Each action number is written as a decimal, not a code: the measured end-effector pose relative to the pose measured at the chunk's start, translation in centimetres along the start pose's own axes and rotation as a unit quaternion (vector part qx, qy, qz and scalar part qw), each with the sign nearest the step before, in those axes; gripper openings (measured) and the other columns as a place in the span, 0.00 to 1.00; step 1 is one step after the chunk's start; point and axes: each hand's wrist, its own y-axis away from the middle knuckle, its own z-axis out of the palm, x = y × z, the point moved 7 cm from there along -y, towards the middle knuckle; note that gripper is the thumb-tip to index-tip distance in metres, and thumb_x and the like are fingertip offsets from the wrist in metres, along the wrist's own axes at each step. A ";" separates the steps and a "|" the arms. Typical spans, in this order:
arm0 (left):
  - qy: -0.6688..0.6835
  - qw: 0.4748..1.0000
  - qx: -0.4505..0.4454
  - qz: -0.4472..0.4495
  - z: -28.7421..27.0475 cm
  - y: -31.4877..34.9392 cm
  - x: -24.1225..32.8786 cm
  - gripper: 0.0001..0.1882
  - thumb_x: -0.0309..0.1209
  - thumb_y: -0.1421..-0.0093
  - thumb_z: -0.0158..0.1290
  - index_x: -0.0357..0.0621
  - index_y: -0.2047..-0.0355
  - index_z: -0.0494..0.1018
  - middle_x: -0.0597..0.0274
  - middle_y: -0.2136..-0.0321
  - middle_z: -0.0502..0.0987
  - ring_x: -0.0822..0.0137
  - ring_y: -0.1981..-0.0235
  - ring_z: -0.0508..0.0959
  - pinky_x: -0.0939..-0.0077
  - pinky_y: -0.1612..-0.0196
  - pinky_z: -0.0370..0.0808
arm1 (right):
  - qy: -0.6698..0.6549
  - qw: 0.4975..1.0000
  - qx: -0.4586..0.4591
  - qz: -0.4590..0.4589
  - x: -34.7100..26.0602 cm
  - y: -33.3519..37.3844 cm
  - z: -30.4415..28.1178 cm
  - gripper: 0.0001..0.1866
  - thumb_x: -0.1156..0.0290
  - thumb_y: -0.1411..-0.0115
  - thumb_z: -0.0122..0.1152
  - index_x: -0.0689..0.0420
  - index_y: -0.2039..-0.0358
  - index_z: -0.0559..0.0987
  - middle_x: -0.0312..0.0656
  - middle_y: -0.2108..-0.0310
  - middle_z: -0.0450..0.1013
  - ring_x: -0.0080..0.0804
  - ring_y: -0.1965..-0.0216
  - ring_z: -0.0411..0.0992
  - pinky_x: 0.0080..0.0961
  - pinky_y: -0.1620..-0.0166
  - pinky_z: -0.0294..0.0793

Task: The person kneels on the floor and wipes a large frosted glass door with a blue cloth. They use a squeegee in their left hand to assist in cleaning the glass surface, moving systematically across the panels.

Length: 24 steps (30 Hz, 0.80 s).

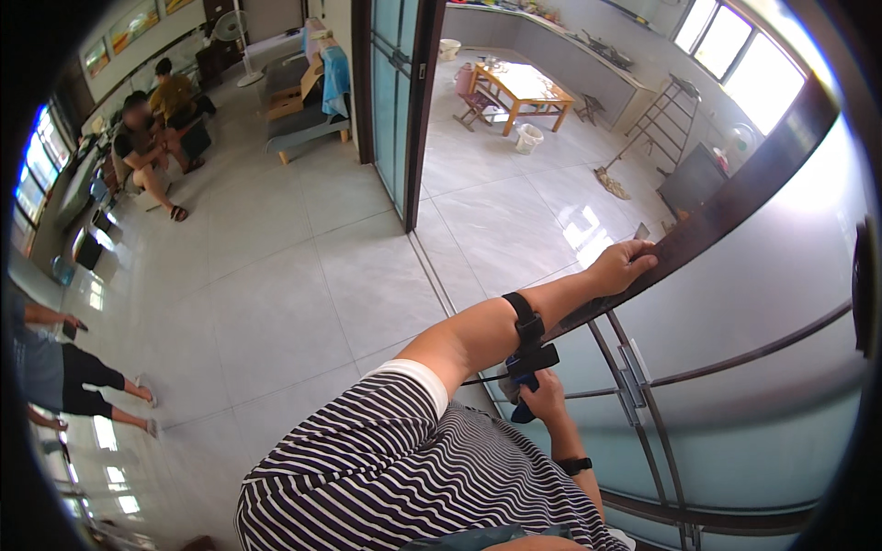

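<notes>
My left hand (625, 265) is closed on the dark edge of a sliding door's frame (712, 216), with the arm stretched across in front of me. Large frosted glass panels (753, 303) fill that door. Lower down, beneath the left forearm, my right hand (544, 397) is wrapped round a dark blue and black handled thing (524, 404). Its kind cannot be made out, since part of it is hidden. Something greyish shows beside it. A black band with a small box (528, 326) circles my left forearm, and another dark band (575, 466) is on my right wrist.
Another blue glass door (390, 101) stands beyond the floor track (434, 275). Past it are a wooden table (524, 83), a white bucket (528, 139), a mop (611, 184) and a ladder (666, 124). Two people sit at far left; another person (83, 376) stands nearer.
</notes>
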 end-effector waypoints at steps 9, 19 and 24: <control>-0.086 0.996 0.003 -0.025 -0.2 0.3 0.5 0.22 0.38 0.34 0.50 0.38 0.44 0.69 0.53 0.52 0.76 0.63 0.51 0.75 0.73 0.45 0.68 | -0.145 0.948 0.019 -0.284 -7.6 -5.6 5.4 0.23 0.69 0.53 0.65 0.58 0.54 0.77 0.52 0.62 0.76 0.54 0.58 0.73 0.40 0.53 0.73; -0.119 0.990 -0.067 -0.039 -0.2 0.7 -0.3 0.33 0.39 0.39 0.55 0.37 0.38 0.61 0.44 0.48 0.71 0.52 0.45 0.71 0.68 0.41 0.65 | -0.174 0.939 -0.095 -0.280 -8.4 -11.2 7.4 0.23 0.70 0.53 0.64 0.58 0.53 0.77 0.52 0.61 0.76 0.50 0.57 0.74 0.39 0.52 0.73; -0.110 0.979 -0.170 -0.024 -0.4 1.0 -2.3 0.31 0.31 0.37 0.53 0.39 0.36 0.58 0.44 0.47 0.70 0.54 0.44 0.71 0.69 0.43 0.67 | -0.179 0.950 -0.149 -0.207 -6.9 -13.9 9.8 0.24 0.70 0.52 0.63 0.59 0.52 0.77 0.53 0.60 0.76 0.49 0.57 0.75 0.38 0.52 0.73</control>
